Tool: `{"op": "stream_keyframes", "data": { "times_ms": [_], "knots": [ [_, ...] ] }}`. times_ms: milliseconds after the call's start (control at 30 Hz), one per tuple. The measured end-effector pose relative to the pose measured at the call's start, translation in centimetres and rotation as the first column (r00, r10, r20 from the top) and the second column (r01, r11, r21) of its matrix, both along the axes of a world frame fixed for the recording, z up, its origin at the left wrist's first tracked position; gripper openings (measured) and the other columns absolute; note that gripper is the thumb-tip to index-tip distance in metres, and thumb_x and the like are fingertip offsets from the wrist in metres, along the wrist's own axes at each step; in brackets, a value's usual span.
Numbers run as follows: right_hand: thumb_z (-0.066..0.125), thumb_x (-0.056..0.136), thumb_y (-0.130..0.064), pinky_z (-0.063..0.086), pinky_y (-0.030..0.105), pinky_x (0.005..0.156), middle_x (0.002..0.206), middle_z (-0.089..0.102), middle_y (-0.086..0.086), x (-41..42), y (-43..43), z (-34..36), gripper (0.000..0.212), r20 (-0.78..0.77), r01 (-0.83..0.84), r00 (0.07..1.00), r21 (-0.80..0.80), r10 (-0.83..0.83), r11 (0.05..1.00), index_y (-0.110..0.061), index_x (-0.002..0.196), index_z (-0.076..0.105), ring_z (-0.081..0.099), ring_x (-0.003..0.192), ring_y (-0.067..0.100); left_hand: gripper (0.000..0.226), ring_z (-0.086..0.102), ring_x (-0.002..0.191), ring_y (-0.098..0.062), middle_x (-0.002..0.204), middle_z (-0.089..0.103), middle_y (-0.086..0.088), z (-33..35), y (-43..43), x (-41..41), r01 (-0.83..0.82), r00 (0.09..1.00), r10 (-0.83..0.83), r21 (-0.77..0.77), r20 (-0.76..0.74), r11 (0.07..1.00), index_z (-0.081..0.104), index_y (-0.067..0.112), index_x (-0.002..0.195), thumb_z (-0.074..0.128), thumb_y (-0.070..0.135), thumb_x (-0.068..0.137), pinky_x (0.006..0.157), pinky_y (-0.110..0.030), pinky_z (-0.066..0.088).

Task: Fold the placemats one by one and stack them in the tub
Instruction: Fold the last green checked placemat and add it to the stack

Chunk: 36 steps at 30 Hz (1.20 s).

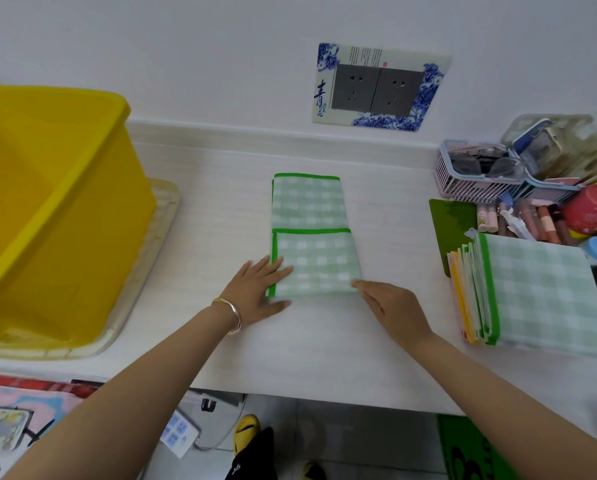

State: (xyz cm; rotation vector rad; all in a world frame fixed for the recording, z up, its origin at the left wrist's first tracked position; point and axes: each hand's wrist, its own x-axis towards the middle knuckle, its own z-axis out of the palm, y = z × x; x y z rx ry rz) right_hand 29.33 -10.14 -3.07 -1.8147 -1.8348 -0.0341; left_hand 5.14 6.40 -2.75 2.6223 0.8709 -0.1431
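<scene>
Head view: left hand [259,292] and right hand [390,306] touch folded placemat [314,244].

The blue-and-white decorative surround [326,58] framing the twin wall socket [376,91] carries the only clear writing. A large black brush character, 青 [321,92], stands left of the socket. Two smaller blue characters [323,109] sit just below it, too small to read with certainty. Above the socket run thin vertical columns of print [364,58], illegible, ending beside a small red seal [384,64]. Far below the socket and to its right, a green mat [463,441] on the floor shows bold black marks, one resembling an 8 [461,460].
</scene>
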Motion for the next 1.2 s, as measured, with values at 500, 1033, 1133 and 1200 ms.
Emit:
{"op": "stream_keyframes", "data": {
  "times_ms": [500, 1033, 1133, 1200],
  "knots": [
    [0.044, 0.092, -0.044, 0.009, 0.035, 0.117, 0.156, 0.019, 0.001, 0.8, -3.8, -0.4, 0.064, 0.283, -0.234, 0.899, -0.334, 0.334, 0.913, -0.027, 0.149, 0.022, 0.013, 0.145, 0.022, 0.118, -0.003, 0.141, -0.037, 0.156, 0.003, -0.005, -2.0, -4.5, -1.2, 0.556, 0.817, -0.568, 0.390, -0.095, 0.734, -0.007, 0.036, 0.147, 0.056, -0.008, 0.058, 0.112, -0.051, 0.003],
    [0.036, 0.095, -0.046, 0.000, 0.037, 0.117, 0.156, 0.015, -0.006, 1.3, -4.1, -2.7, 0.057, 0.166, -0.163, 0.955, -0.395, 0.245, 0.904, -0.035, 0.148, 0.018, 0.008, 0.145, 0.014, 0.079, 0.018, 0.142, -0.026, 0.154, 0.020, -0.005, -3.2, -3.6, -1.8, 0.332, 0.933, -0.358, 0.280, 0.045, 0.901, 0.004, 0.014, 0.149, 0.037, 0.023, 0.078, 0.113, -0.042, 0.024],
    [0.040, 0.094, -0.036, 0.006, 0.035, 0.116, 0.151, 0.031, -0.005, 1.4, -3.6, -2.7, 0.053, 0.130, -0.110, 0.978, -0.344, 0.164, 0.932, -0.029, 0.145, 0.030, 0.027, 0.139, 0.012, 0.075, 0.040, 0.133, -0.024, 0.144, 0.042, -0.005, -2.6, -3.1, -1.4, 0.279, 0.926, -0.325, 0.234, 0.192, 0.932, 0.035, 0.010, 0.142, 0.051, 0.004, 0.068, 0.105, -0.041, 0.038],
    [0.039, 0.093, -0.032, 0.009, 0.031, 0.115, 0.147, 0.037, -0.006, 1.5, -3.5, -2.7, 0.050, 0.077, -0.082, 0.991, -0.310, 0.111, 0.947, -0.025, 0.142, 0.037, 0.036, 0.135, 0.012, 0.074, 0.050, 0.124, -0.024, 0.135, 0.053, -0.004, -2.4, -3.0, -1.1, 0.216, 0.909, -0.280, 0.226, 0.309, 0.950, 0.050, 0.010, 0.133, 0.065, -0.006, 0.063, 0.101, -0.037, 0.039]
  ]
}}
